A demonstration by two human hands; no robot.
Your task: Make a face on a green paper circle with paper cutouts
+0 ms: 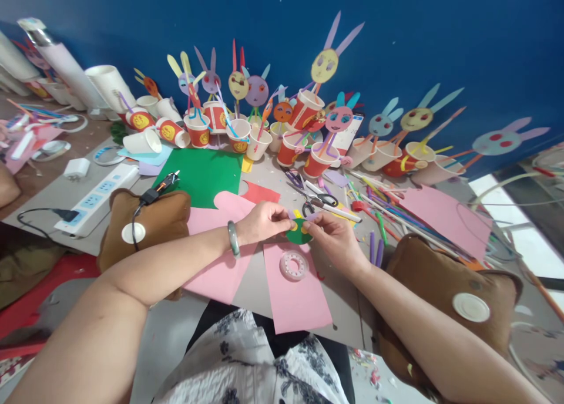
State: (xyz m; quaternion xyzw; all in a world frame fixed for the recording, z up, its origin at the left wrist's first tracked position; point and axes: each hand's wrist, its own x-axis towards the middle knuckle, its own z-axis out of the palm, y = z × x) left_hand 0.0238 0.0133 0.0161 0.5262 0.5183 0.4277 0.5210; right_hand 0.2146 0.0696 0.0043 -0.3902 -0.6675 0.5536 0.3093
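Observation:
Between my hands, above the table, is a green paper disc [299,235] with small yellow pieces on its face. My left hand [267,221], with a bangle at the wrist, pinches the disc's left side. On the other side, my right hand [335,239] grips its right edge between thumb and fingers. A bit of pale purple paper shows by the fingertips of each hand; how it joins the disc is hard to make out. Just below lies a roll of clear tape [294,265] on a pink paper sheet [299,307]. Black-handled scissors [315,201] lie beyond my hands.
Paper cups [199,131] holding rabbit-faced paper figures [326,66] line the blue wall. Green card [200,175] and more pink paper [220,257] lie left. Brown cushions [447,298] flank the work area. A power strip [97,199] sits far left; coloured sticks [379,204] are scattered right.

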